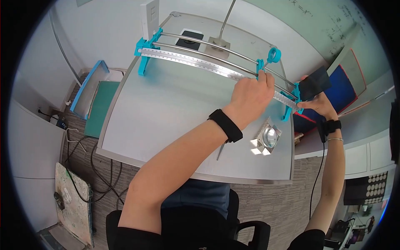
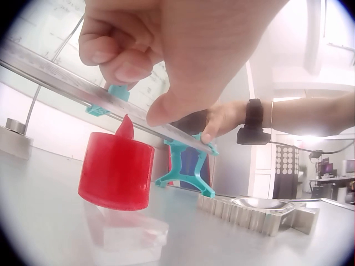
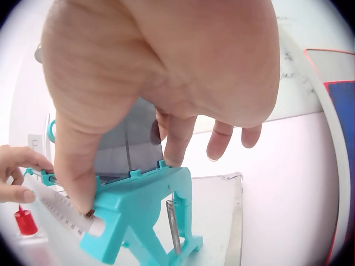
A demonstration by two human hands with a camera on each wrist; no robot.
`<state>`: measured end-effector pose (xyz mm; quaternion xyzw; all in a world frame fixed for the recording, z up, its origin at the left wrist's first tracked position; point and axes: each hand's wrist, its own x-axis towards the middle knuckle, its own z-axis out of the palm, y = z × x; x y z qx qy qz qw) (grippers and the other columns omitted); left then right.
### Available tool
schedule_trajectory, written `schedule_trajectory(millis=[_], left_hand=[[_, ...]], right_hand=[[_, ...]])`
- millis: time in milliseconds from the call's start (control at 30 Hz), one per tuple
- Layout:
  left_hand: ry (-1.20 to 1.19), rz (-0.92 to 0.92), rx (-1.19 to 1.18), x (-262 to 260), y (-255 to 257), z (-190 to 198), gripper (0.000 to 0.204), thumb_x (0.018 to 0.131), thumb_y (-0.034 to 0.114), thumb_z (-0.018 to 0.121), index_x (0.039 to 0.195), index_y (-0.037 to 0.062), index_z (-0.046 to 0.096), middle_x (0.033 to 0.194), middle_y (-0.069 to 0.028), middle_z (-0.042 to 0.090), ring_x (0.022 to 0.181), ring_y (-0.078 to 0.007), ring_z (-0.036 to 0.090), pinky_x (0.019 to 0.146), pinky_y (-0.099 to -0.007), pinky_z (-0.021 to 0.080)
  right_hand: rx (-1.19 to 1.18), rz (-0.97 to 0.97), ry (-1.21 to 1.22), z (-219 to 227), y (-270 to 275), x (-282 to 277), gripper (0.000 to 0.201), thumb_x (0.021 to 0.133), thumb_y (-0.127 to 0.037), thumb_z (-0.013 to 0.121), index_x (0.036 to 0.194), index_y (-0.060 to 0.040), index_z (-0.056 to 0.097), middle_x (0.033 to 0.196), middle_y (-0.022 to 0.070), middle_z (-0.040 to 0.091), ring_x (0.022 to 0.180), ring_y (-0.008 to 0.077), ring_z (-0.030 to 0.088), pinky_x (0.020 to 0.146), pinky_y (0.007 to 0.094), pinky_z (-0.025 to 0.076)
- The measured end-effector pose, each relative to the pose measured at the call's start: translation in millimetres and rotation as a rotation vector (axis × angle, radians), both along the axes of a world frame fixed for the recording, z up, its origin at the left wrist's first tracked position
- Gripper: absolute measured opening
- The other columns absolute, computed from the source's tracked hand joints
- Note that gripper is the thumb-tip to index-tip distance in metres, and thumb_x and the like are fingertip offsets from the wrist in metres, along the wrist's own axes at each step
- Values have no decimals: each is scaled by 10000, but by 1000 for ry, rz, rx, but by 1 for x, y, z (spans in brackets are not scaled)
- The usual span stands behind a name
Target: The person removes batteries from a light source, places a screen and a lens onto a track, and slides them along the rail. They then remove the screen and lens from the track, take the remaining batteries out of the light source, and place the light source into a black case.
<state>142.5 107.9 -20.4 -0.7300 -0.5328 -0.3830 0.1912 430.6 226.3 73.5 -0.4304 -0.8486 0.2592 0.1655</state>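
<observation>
A teal-ended optical bench with two steel rails and a ruler (image 1: 196, 62) spans the table. My left hand (image 1: 253, 96) pinches at the teal slider (image 2: 108, 101) of the ring-shaped lens holder (image 1: 273, 55), thumb on the ruler side. My right hand (image 1: 323, 104) grips the right end stand (image 3: 144, 194). Its thumb is at the ruler's end, its fingers behind the dark screen (image 1: 315, 83) that stands in it. A red candle (image 2: 116, 172) shows below the left hand; the hand and arm hide it in the head view.
A ribbed metal piece with a round dish (image 1: 268, 136) lies near the table's right side. A white panel (image 1: 150, 18) stands at the bench's left end. Behind the rails are a metal block with a rod (image 1: 217, 45) and a black device (image 1: 190, 41). Cables (image 1: 100, 179) lie on the floor.
</observation>
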Motion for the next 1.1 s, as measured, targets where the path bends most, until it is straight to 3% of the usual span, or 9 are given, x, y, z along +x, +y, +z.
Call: schedule_trajectory(millis=[167,267,300,367,667,1100], left_hand=[[-42,-9,5,3,0,2,262,784,59,651,1020,-38,587,873,-126,656,514,-231,656,457,-336,501],[-52,-14,-9,15,2,4,252,787,54,641,1014,-42,592,871,-134,655,524,-244,664,468,-349,510],[-55,-31,-1,23,3,6,252,787,54,641,1014,-42,592,871,-134,655,524,-244,664,468,-349,510],[-31,-24,-45,34,4,6,261,785,61,649,1015,-50,595,876,-137,661,546,-254,681,485,-360,523],[-33,-78,-76,64,9,9,315,765,61,674,1043,-56,585,906,-150,675,588,-266,707,513,-366,543],[-19,-60,-96,64,9,9,341,761,59,671,1069,-65,591,962,-164,688,607,-271,716,522,-365,552]], right_hand=[[6,-28,-2,-3,0,2,953,614,-216,998,1426,-87,516,1331,57,571,1273,208,513,1105,343,396],[-42,-19,115,-6,-3,3,900,651,-98,956,1433,-85,510,1325,36,569,1285,181,498,1089,334,412],[2,-28,44,-3,-4,1,884,657,-65,938,1430,-90,510,1294,23,567,1271,177,497,1060,333,430],[5,35,131,-8,-3,0,891,645,-90,946,1423,-95,510,1265,14,565,1253,174,494,1030,328,442],[-58,-70,63,1,-12,-10,886,613,-120,952,1393,-130,531,1166,-8,563,1077,160,560,893,308,490],[-130,-86,145,-3,-12,-4,901,635,-91,948,1424,-111,514,1225,4,565,1151,159,554,928,300,495]])
